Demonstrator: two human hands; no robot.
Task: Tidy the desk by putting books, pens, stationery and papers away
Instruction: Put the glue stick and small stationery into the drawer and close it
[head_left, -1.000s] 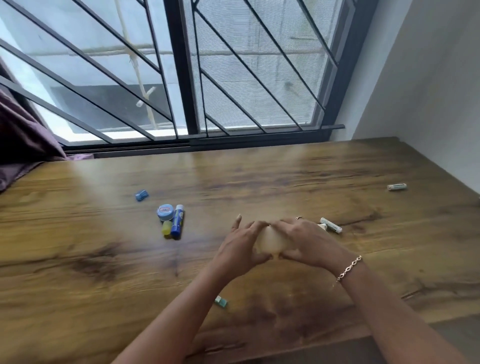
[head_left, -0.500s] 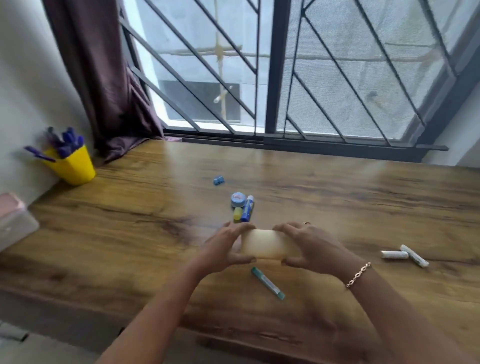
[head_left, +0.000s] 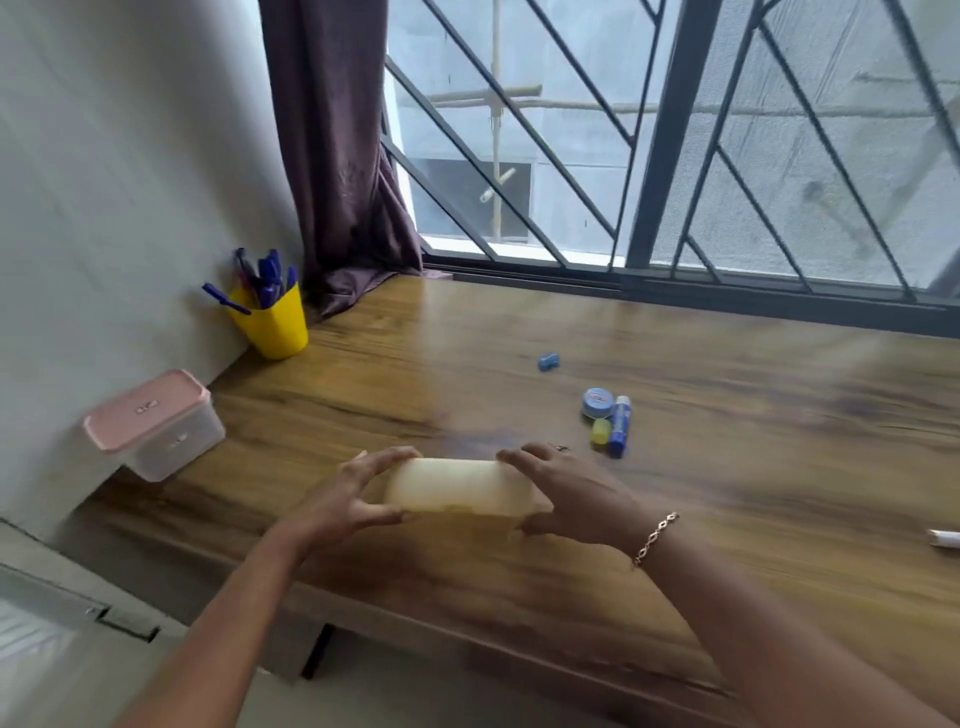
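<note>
In the head view, the left hand (head_left: 353, 499) and the right hand (head_left: 566, 493) hold a pale cream block (head_left: 460, 488) between them, one hand at each end. The fingers curl over its top edge and the thumbs are under it. The block is blurred, so I cannot tell what it is. It is just above the near part of the wooden desk (head_left: 779, 493).

From the block, a yellow cup (head_left: 275, 327) with blue pens (head_left: 267, 278) stands at about ten o'clock, against the wall. A pink-lidded container (head_left: 156, 421) sits at nine o'clock, at the left edge of the desk. At one o'clock lie a round blue tin (head_left: 597, 402), a blue glue stick (head_left: 619, 426) and a small yellow piece (head_left: 601, 432), close together. A small blue object (head_left: 548, 360) lies further away, near twelve o'clock. A white stick (head_left: 943, 537) is at three o'clock, cut by the frame edge.
</note>
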